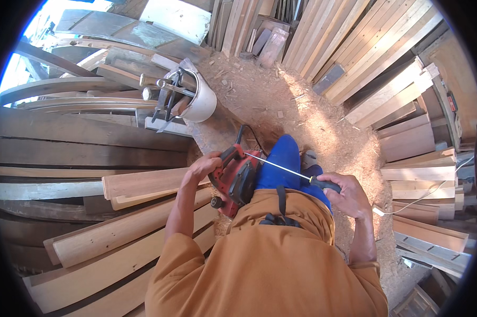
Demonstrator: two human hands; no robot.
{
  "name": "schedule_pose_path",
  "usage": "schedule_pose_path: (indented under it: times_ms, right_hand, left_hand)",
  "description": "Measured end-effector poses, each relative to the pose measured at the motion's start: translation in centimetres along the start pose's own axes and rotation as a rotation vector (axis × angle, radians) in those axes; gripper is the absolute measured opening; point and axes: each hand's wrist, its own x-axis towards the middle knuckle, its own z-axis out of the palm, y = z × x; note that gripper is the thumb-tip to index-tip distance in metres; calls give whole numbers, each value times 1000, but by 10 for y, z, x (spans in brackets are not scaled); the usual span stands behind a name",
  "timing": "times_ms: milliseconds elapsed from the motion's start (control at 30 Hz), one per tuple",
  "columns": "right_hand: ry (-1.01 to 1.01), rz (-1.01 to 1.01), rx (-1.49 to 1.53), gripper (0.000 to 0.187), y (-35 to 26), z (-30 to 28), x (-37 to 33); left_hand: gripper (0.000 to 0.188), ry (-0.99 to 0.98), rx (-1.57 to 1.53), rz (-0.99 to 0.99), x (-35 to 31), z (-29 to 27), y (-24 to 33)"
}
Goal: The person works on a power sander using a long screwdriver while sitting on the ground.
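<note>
A red and black electric hand planer (231, 182) rests against my thigh, tilted, its black cord rising from the far end. My left hand (205, 166) is wrapped round its rear handle. In my right hand (350, 196) is a long-shafted screwdriver (286, 169) with a dark handle and a yellowish collar. Its thin metal shaft crosses over my blue-clad leg (286, 153), and the tip meets the planer's body close to the handle. Whether the tip sits in a screw is too small to tell.
A white bucket (202, 103) holding hammers, clamps and other tools stands on boards ahead to the left. Long planks (106, 232) are stacked along my left. More timber (375, 47) leans at the far right. Wood shavings (323, 127) cover the floor. A white cord (433, 191) hangs at right.
</note>
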Motion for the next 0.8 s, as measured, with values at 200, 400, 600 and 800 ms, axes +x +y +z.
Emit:
schedule_pose_path:
  times_ms: [200,400,600,800]
  right_hand:
    - [-30,36,0,39,5,1,6]
    - [-31,22,7,39,7,2,10]
    - [-53,66,-24,39,-1,-4,14]
    - [-78,84,-71,39,-8,-10,21]
  left_hand:
    - [42,-70,-8,-51,-5,13,62]
    - [49,-156,-142,-41,2,10,53]
    - [52,-195,-122,-18,6,8,47]
    - [53,-196,-56,7,4,6,53]
